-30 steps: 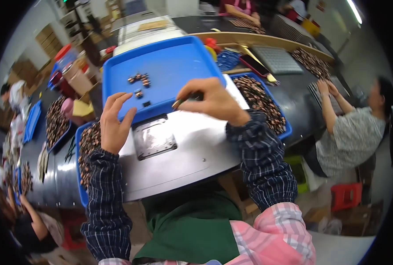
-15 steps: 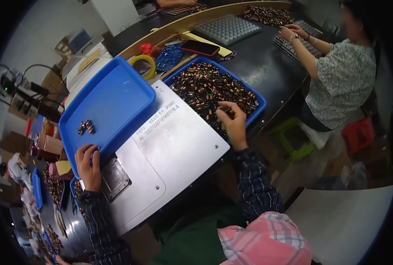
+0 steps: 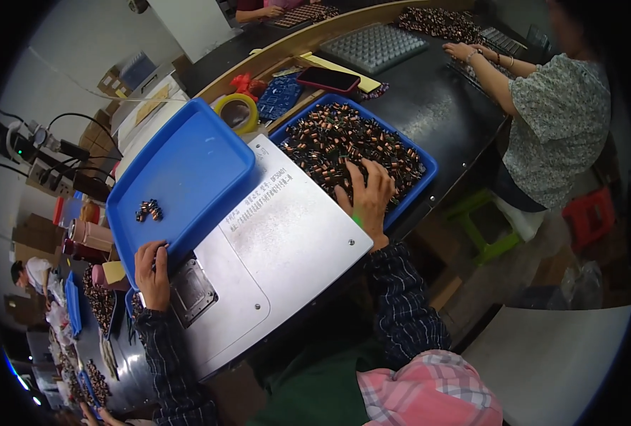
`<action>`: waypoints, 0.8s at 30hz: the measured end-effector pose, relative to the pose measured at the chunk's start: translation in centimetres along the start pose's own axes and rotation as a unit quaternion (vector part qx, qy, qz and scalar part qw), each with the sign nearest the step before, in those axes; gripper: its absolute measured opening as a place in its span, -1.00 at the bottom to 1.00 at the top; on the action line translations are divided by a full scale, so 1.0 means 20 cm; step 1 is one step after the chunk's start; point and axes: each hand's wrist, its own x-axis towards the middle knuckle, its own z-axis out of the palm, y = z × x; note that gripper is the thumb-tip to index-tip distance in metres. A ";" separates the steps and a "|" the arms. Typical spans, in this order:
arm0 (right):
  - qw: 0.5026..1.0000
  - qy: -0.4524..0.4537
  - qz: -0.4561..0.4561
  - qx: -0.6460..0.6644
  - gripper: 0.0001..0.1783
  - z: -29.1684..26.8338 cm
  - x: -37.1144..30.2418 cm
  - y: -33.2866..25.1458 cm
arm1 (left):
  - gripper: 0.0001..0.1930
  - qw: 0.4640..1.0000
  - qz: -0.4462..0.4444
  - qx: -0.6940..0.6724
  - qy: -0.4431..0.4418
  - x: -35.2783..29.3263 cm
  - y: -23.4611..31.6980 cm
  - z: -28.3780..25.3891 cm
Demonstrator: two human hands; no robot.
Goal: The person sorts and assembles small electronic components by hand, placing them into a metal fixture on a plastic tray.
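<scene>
Right hand (image 3: 367,193) flat on coils (image 3: 330,142)

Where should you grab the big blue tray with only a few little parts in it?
By the raised rim at the tray's near corner, coming from below, where the left hand already touches it. The floor is flat and wide; only the lip gives a hold.

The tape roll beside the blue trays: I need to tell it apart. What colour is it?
Yellow tape roll, clearest in the head view.

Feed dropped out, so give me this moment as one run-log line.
left hand: grips edge of nearly empty blue tray | right hand: fingers spread in tray of small copper parts | few parts in the first tray
</scene>
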 end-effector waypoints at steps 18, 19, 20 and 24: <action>0.826 -0.397 -0.221 0.334 -0.77 -0.17 0.37 -1.37 | -0.85 0.843 -0.176 -0.439 0.256 -0.33 -0.61 -0.54; 0.812 -0.417 -0.255 0.320 -0.75 -0.09 0.36 -1.49 | -0.86 0.838 -0.191 -0.436 0.266 -0.36 -0.60 -0.56; 0.804 -0.406 -0.290 0.323 -0.73 0.00 0.34 -1.63 | -0.88 0.842 -0.201 -0.420 0.272 -0.40 -0.61 -0.58; 0.809 -0.296 -0.414 0.295 -0.68 0.27 0.20 -2.11 | -0.91 0.887 -0.170 -0.328 0.277 -0.50 -0.63 -0.64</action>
